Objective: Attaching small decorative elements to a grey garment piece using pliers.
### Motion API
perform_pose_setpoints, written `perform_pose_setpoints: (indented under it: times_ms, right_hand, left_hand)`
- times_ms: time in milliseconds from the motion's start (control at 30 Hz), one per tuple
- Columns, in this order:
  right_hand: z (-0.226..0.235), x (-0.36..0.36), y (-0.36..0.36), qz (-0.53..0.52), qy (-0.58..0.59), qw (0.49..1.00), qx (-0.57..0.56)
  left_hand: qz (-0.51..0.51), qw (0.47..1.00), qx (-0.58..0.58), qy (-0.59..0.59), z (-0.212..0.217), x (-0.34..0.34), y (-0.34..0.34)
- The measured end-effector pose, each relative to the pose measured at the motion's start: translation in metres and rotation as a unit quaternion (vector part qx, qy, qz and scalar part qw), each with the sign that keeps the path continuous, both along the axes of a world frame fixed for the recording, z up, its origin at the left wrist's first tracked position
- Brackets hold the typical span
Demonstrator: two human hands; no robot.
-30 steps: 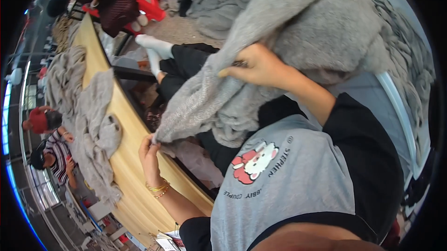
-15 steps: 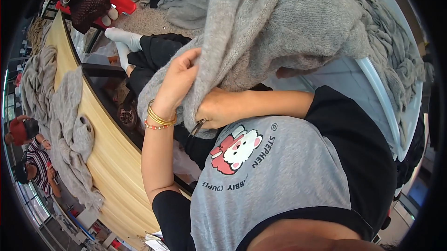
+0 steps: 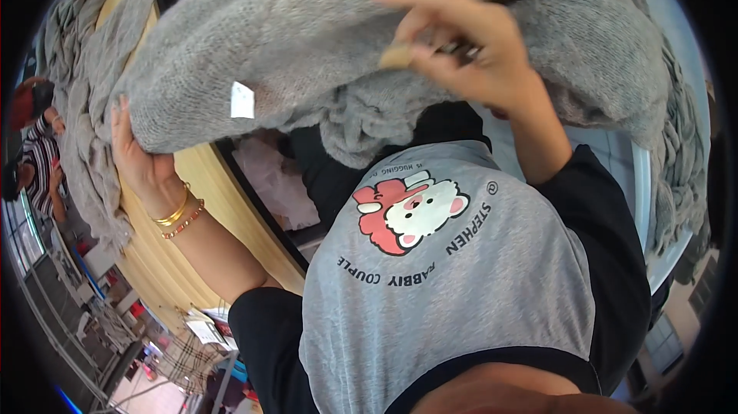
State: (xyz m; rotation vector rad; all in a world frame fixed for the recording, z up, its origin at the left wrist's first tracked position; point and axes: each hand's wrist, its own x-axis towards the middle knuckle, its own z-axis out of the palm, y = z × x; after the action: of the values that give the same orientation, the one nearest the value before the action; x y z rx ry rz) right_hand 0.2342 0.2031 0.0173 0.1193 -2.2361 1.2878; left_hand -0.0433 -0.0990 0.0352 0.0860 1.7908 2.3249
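Observation:
A grey knitted garment (image 3: pixel 307 37) lies spread across my lap, with a small white label (image 3: pixel 242 100) showing on it. My left hand (image 3: pixel 146 164) supports its left end, fingers stretched out along the knit. Raised over the middle of the garment, my right hand (image 3: pixel 480 53) is blurred by motion. Its index finger points left, while the other fingers curl around small metal thread snips (image 3: pixel 459 50), partly hidden in the palm. A bunched part of the knit (image 3: pixel 365 126) hangs down in front of my shirt.
More grey knitwear (image 3: pixel 100 106) lies on the light wooden table (image 3: pixel 173 260) to my left. At right, a pale blue bin (image 3: pixel 653 183) holds further grey knits (image 3: pixel 676 122). A person in a striped top (image 3: pixel 42 156) is beyond the table.
My hands have moved apart, the left out to the garment's left end, the right up and to the right with the snips. The garment is now spread wide and its label shows.

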Motion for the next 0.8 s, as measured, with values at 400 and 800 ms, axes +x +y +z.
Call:
perform_pose_setpoints:
  times_ms: [400, 800]
  right_hand:
    - [-0.062, -0.035, 0.053, -0.149, -0.030, 0.982, -0.109]
    - [-0.042, -0.066, -0.034, 0.021, -0.214, 0.976, -0.014]
  left_hand:
    - [-0.154, 0.981, -0.102, 0.064, -0.022, 0.056, -0.041]
    - [-0.528, 0.686, -0.353, 0.354, -0.107, 0.219, 0.098]
